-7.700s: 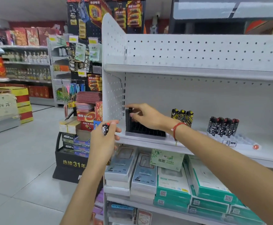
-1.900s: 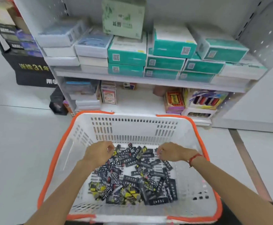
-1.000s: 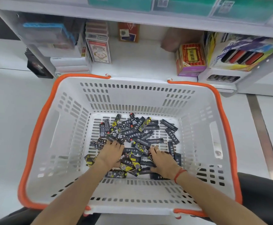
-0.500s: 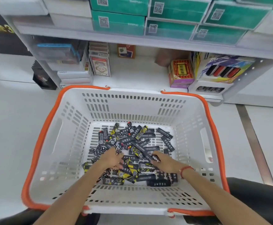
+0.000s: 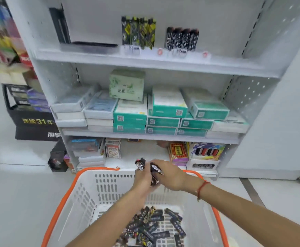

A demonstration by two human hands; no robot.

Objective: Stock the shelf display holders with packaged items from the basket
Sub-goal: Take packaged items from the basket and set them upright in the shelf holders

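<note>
Above the white plastic basket with an orange rim (image 5: pixel 77 177), the left hand (image 5: pixel 143 179) and right hand (image 5: pixel 170 175) meet, each grip curled round small black patterned packets (image 5: pixel 154 170). More packets lie on the basket floor. Black display holder (image 5: pixel 92 44) sits on the top white shelf (image 5: pixel 145 61).

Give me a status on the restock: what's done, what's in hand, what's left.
Done: a yellow-black row and a black-white row of packs stand upright in holders on the top shelf. In hand: the left hand and right hand together hold a few dark packs above the basket. Left: a loose pile of packs on the basket floor, and the black holder at the shelf's left looks unfilled.
</note>
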